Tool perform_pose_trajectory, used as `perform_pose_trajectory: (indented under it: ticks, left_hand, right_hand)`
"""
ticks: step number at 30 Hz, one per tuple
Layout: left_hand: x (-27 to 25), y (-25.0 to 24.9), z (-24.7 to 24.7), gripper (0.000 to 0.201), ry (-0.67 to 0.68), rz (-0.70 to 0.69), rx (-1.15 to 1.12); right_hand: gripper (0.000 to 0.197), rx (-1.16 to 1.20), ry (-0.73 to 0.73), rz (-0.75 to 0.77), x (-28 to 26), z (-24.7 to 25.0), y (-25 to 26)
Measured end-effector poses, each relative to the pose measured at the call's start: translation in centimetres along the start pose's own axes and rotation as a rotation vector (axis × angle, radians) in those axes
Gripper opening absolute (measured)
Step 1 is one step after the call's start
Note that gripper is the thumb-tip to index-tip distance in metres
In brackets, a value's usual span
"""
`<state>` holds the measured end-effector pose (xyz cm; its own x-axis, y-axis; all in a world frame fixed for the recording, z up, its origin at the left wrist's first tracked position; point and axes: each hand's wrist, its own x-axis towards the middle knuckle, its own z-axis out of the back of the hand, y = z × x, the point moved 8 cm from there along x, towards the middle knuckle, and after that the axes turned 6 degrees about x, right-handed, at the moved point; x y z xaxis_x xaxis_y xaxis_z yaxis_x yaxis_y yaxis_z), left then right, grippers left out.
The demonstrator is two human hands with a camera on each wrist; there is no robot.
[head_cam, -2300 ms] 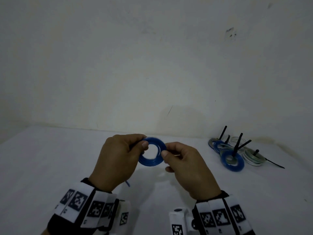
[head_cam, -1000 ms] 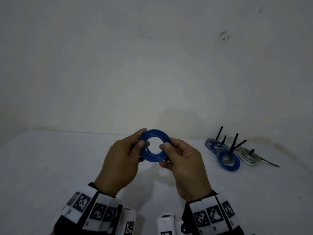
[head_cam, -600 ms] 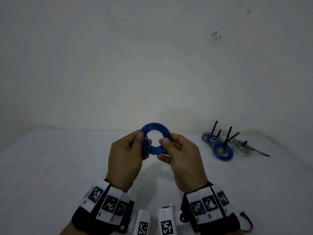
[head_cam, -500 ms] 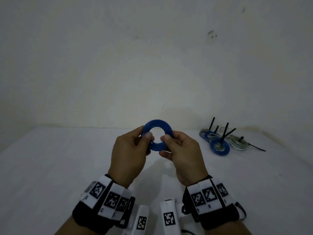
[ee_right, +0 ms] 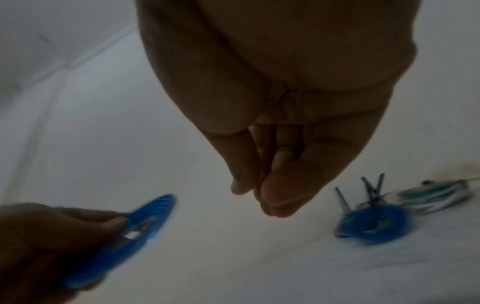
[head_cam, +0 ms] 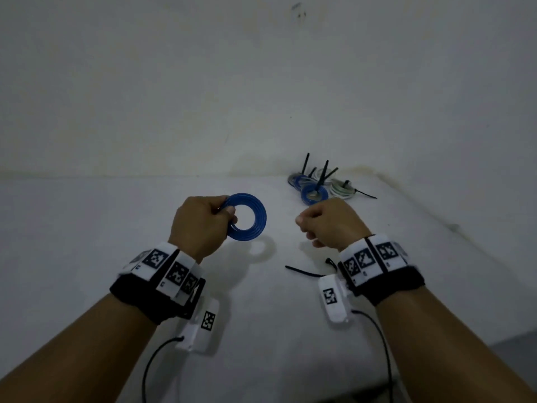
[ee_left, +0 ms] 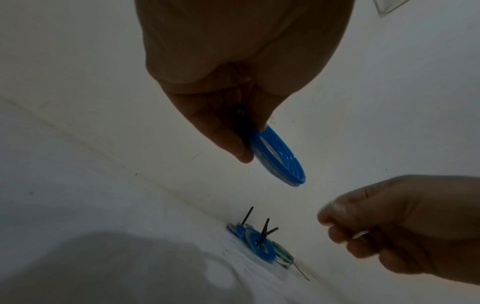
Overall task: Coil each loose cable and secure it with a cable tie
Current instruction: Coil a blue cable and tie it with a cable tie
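A flat blue cable coil (head_cam: pixel 251 221) hangs above the white table, pinched at its left rim by my left hand (head_cam: pixel 228 213). The left wrist view shows the thumb and fingers of the left hand (ee_left: pixel 249 144) clamped on the coil (ee_left: pixel 280 160). My right hand (head_cam: pixel 302 225) hovers to the right of the coil, apart from it, fingers curled into a fist with nothing in it. Seen from the right wrist, the right hand (ee_right: pixel 254 197) has its thumb against its fingertips, and the coil (ee_right: pixel 150 216) is blurred at lower left. A loose black cable tie (head_cam: pixel 303 273) lies on the table below my right wrist.
A pile of tied coils (head_cam: pixel 316 189), blue and pale green with black tie tails sticking up, lies at the back right by the wall. The table's right edge (head_cam: pixel 465 330) runs close by my right forearm. Wrist camera leads trail near the front.
My right hand has let go of the blue coil and moved off to the right. My left hand keeps hold of the coil, which has dropped lower.
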<state>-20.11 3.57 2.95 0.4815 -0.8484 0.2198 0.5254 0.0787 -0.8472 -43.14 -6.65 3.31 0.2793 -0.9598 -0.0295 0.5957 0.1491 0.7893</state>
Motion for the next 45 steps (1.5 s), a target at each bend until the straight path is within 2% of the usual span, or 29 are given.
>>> perform_pose_trajectory:
  ticks: [3,6,8,10,13,15,19,22,25,31,37,41,45]
  left_hand:
    - [-0.6,0.0,-1.3,0.015,0.044,0.012,0.047]
    - [-1.0,-0.2,-2.3,0.016,0.078,-0.001,0.087]
    - [-1.4,-0.3,-2.9,0.017,0.103,-0.008,0.096]
    - [-1.8,-0.7,-3.2,0.017,0.126,-0.03,0.091]
    - [-2.4,-1.4,-3.3,0.017,0.164,-0.08,0.095]
    - [-2.7,-1.8,-3.3,0.019,0.198,-0.118,0.105]
    - [-2.7,-2.2,-3.2,0.021,0.241,-0.161,0.11]
    - [-2.5,-2.4,-3.1,0.022,0.26,-0.179,0.116]
    - [-2.4,-2.6,-3.0,0.023,0.275,-0.209,0.145]
    - [-2.4,-2.2,-2.1,0.022,0.304,-0.263,0.245]
    - [-2.3,-2.4,-1.8,0.022,0.314,-0.306,0.291]
    - [-2.5,-3.3,-2.4,0.022,0.325,-0.346,0.305]
    - [-2.4,-3.5,-2.3,0.019,0.307,-0.362,0.315]
  right_hand:
    - [0.031,-0.454,0.012,-0.142,1.5,1.8,-4.3]
    - [0.043,-0.748,0.091,-0.212,1.7,1.8,-6.5]
    - [0.049,-0.812,0.109,-0.204,1.6,1.3,-7.1]
    - [0.047,-0.86,0.114,-0.177,1.7,0.9,-7.3]
    - [0.025,-0.945,0.126,-0.097,1.6,0.0,-7.4]
    - [0.02,-0.949,0.11,-0.024,1.7,-0.5,-7.2]
    - [0.018,-0.682,-0.032,0.032,2.7,-0.2,-4.6]
    - [0.012,-0.461,-0.144,0.221,2.4,-0.1,-0.8]
    - [0.009,-0.288,-0.157,0.384,1.8,-0.6,2.1]
    - [0.008,-0.116,-0.228,0.567,1.8,0.1,4.4]
    - [0.011,-0.001,-0.065,0.643,0.7,-2.1,5.8]
    - [0.012,0.246,0.113,0.58,-0.1,-3.7,7.0]
    - [0.013,0.332,0.164,0.531,-0.4,-4.8,7.1]
